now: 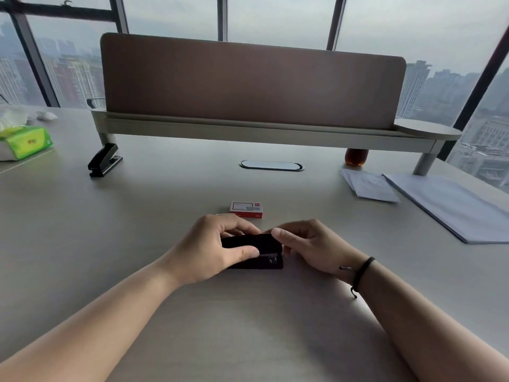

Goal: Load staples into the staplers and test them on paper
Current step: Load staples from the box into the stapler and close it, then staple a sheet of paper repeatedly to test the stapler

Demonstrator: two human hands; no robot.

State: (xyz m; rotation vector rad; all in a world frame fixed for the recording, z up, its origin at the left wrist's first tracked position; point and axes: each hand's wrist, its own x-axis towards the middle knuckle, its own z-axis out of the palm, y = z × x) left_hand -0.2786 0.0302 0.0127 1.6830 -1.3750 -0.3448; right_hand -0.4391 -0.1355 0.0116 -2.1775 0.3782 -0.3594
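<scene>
A black stapler (pixel 264 250) lies on the desk right in front of me. My left hand (pixel 217 248) wraps over its left part, thumb pressed on the near side. My right hand (pixel 305 246) touches its right end, fingertips pinched at the top edge; whether it holds staples I cannot tell. Just behind the hands sits a small red and white staple box (pixel 246 209). A second black stapler (pixel 104 160) stands at the far left with its arm raised. White paper sheets (pixel 451 205) lie at the right.
A brown divider screen on a raised shelf (pixel 253 86) crosses the back of the desk. A green tissue pack (pixel 24 143) lies far left. An oval cable port (pixel 271 165) is at mid desk, an amber bottle (pixel 356 156) under the shelf, folded sheets (pixel 367 184) beside it.
</scene>
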